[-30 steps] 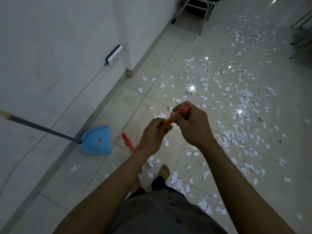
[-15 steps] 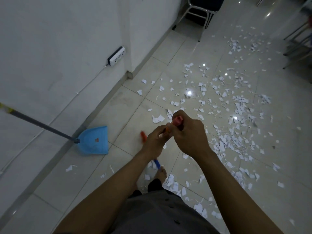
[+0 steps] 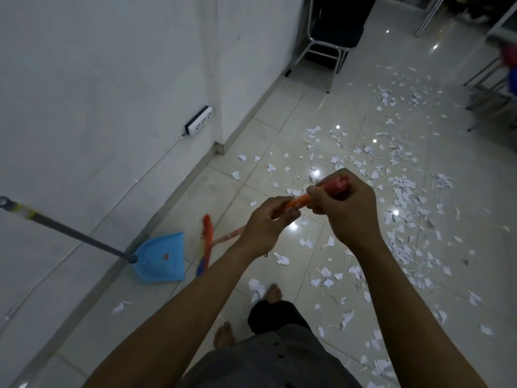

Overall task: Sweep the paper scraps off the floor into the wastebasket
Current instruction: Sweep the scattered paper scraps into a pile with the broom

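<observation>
broom (image 3: 207,240) now beside red-labelled dustpan (image 3: 162,257)

Grey garment (image 3: 260,362) w/ dark buttons; black trouser leg (image 3: 275,315); feet (image 3: 272,293), forearms (image 3: 181,309) bare.

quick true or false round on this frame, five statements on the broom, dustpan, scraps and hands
1. The left hand and the right hand both grip the broom handle. True.
2. The left hand holds the blue dustpan. False: it sits on the floor by the wall, with no hand on it.
3. Most paper scraps lie to the person's right. True.
4. The scraps are already gathered in the dustpan. False: they lie scattered over the tiles, and none show in the pan.
5. The power strip lies on the floor. False: it is fixed to the wall.
</observation>
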